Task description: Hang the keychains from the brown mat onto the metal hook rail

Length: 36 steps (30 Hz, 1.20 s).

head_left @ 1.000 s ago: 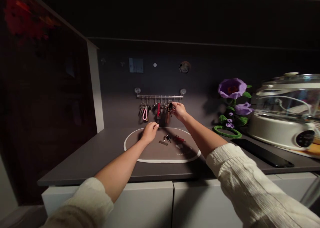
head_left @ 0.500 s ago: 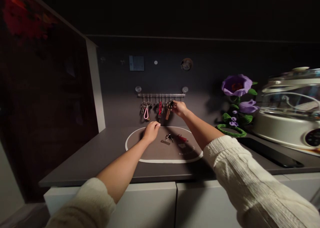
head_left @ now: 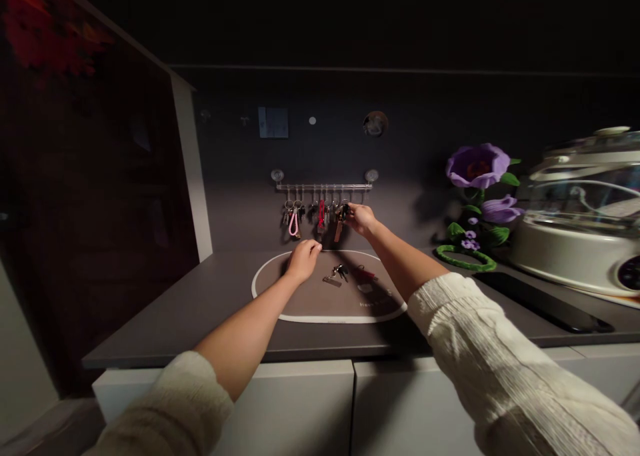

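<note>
My right hand [head_left: 361, 219] is closed on a bunch of keys [head_left: 345, 211] with a brown tag [head_left: 339, 231], up at the hook rail [head_left: 325, 187] on the dark wall. My left hand [head_left: 304, 259] hovers over the mat's back part, fingers pressed together; whether they hold anything is too small to tell. Several key bunches hang from the rail, one with a pink loop [head_left: 293, 224] and one with a red strap [head_left: 321, 215]. On the oval brown mat [head_left: 305, 303] lie keys with a metal tag [head_left: 332, 281] and a red key holder [head_left: 367, 273].
Purple knitted flowers [head_left: 479, 166] with a green ring base [head_left: 466, 259] stand at the right. Beside them are a cream appliance [head_left: 575, 249] with a clear upper part and a black phone-like slab [head_left: 545, 303].
The view has shifted slightly. Both hands keep nearly the same places, and the keys at my right hand still sit by the rail.
</note>
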Each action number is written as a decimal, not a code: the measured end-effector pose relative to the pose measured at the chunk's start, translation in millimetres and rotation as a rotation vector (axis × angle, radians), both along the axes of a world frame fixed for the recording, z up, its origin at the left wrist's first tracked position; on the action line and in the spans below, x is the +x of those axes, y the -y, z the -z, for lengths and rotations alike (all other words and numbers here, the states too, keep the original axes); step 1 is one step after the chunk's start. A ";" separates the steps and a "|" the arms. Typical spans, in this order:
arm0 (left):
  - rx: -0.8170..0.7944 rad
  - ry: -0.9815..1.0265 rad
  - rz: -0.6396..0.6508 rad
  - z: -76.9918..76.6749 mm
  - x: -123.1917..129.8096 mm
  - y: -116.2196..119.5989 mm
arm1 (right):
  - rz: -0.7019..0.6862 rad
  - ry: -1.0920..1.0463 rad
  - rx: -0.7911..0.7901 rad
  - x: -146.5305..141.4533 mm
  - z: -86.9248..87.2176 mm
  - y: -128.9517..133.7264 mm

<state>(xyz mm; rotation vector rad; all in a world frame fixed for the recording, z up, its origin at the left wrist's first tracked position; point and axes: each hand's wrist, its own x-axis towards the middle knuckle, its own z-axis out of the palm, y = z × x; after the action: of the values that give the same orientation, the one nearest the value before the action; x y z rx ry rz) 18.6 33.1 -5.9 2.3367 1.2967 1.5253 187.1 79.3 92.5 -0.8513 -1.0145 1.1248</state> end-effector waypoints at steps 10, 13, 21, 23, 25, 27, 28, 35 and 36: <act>-0.007 -0.016 0.017 -0.9 1.1 2.2 | 0.091 0.013 0.008 -3.9 3.7 -5.2; -0.009 -0.016 0.024 -1.2 1.3 3.1 | 0.098 0.041 -0.005 -4.1 3.6 -6.2; -0.019 -0.044 0.052 -0.4 1.7 3.0 | 0.100 0.092 -0.020 -0.1 3.8 -7.0; -0.022 -0.042 0.064 -0.2 1.8 3.2 | 0.099 0.101 -0.019 0.6 3.5 -5.6; -0.025 -0.040 0.076 -0.4 1.8 4.0 | 0.102 0.110 -0.022 1.1 3.1 -3.3; -0.027 -0.042 0.080 -0.6 1.9 5.4 | 0.102 0.114 -0.031 1.7 2.7 -0.7; -0.027 -0.042 0.079 -0.8 1.9 6.2 | 0.102 0.113 -0.037 2.2 2.6 0.7; -0.038 -0.034 0.069 -2.9 2.1 14.5 | 0.085 0.128 -0.016 9.5 3.5 9.5; -0.039 -0.033 0.067 -3.3 2.2 15.8 | 0.082 0.135 -0.011 11.2 3.6 10.4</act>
<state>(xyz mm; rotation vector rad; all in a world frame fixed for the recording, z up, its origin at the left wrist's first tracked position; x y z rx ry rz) 20.7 17.3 -2.6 2.3661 1.2300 1.4349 198.2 68.8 88.9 -0.9796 -1.0754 1.0144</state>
